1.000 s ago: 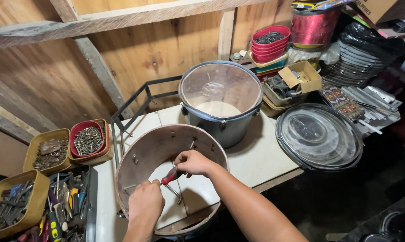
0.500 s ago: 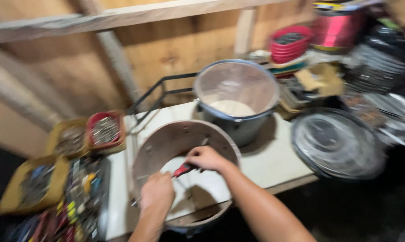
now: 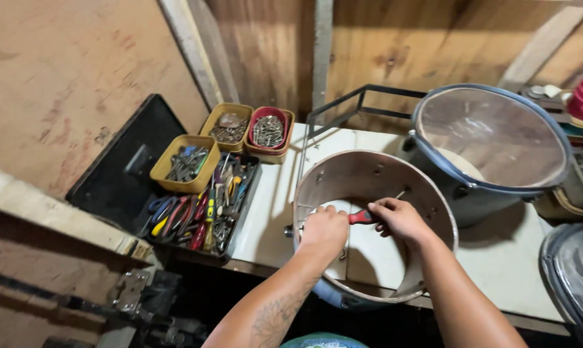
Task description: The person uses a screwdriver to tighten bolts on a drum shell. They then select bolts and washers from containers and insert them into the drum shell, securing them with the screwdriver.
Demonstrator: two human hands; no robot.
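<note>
Open drum shell (image 3: 427, 212), bare wood inside, lay on its rim at lower centre of the frame on the white tabletop (image 3: 504, 258), its near edge overhanging the table front. Red-handled screwdriver (image 3: 364, 216) was inside the shell, long axis running roughly left to right across the picture, metal shaft angled up toward the shell's far inner wall at the right. Right hand (image 3: 401, 219) was closed around the red handle; that hand was the nearer one to the tool. Left hand (image 3: 325, 231) was curled over the shell's left wall, fingers closed against the rim just beside a small metal fitting (image 3: 290, 229) that stuck out of the wall; whether it pinched the fitting itself could not be told. The handle's butt end pointed toward the left hand, the two hands nearly touching. Right of the shell, just beside it: a finished grey drum (image 3: 491, 148) with a translucent head. Behind the shell, a black metal frame (image 3: 359, 103). Left of centre: a black tray of hand tools (image 3: 201, 209), and above it two yellow tubs (image 3: 185, 162) and a red tub of screws (image 3: 268, 130). Plywood wall (image 3: 66, 77) filled the upper left.
</note>
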